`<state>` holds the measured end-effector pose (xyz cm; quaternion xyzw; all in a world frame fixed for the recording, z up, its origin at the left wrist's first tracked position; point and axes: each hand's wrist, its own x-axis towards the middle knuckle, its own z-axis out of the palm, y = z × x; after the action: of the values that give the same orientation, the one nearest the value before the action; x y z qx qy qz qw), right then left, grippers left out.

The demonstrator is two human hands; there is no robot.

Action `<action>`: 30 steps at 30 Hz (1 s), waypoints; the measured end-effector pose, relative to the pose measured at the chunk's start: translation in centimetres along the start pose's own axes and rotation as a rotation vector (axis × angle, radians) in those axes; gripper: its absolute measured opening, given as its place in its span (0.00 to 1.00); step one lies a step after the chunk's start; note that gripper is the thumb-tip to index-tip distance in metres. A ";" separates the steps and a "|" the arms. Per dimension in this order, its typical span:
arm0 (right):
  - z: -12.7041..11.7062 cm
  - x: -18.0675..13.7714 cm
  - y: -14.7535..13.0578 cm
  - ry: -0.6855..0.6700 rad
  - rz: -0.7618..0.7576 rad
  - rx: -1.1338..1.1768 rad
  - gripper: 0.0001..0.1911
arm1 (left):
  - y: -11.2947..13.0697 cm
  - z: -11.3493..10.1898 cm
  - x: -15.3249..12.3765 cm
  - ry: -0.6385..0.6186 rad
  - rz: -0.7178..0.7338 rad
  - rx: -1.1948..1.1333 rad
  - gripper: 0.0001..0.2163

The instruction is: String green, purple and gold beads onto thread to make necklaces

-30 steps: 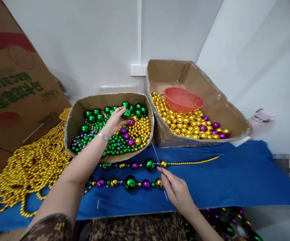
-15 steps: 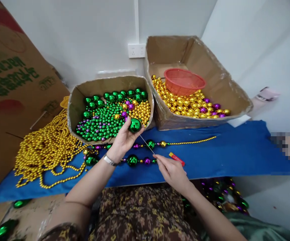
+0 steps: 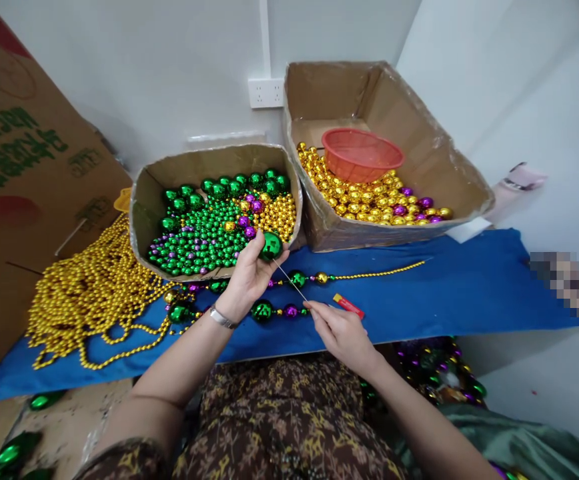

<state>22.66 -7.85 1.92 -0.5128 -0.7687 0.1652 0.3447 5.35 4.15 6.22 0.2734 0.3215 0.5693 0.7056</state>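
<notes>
A large shiny green bead sits between the thumb and fingers of my left hand, just over the front edge of the smaller box. My right hand pinches the near end of a thin straight needle; its far end meets the underside of the bead. Whether the tip is inside the hole, I cannot tell. Behind and below my hands, a strand of green, purple and gold beads lies in two rows on the blue cloth, ending in a thin gold chain of beads.
The smaller cardboard box holds green, gold and purple beads. A larger box holds gold beads and a red basket. Gold bead chains are heaped left, beside a tall carton. A red-and-yellow lighter lies on the cloth.
The view has shifted slightly, moving the whole scene a little up and left. My hands keep the same hold on the bead and needle.
</notes>
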 end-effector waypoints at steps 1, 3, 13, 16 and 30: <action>0.0 0.1 -0.1 -0.002 0.008 0.006 0.17 | -0.2 0.0 -0.2 -0.013 0.013 0.012 0.13; 0.0 0.3 -0.3 -0.005 0.031 0.019 0.17 | -0.6 0.1 -0.7 -0.046 0.042 0.049 0.13; 0.0 0.2 0.4 0.012 0.023 -0.007 0.16 | -1.8 -0.5 -2.7 -0.195 0.014 0.150 0.17; 0.5 -0.1 0.9 0.025 -0.001 -0.057 0.16 | -1.9 -0.6 -2.7 -0.181 0.050 0.175 0.19; 0.4 -0.4 1.4 0.062 -0.038 -0.150 0.13 | -0.9 -2.9 -2.8 -0.294 0.218 0.678 0.19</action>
<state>23.39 -7.58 0.64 -0.5274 -0.7775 0.0845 0.3319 3.32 1.23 4.08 0.6023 0.3560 0.4572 0.5490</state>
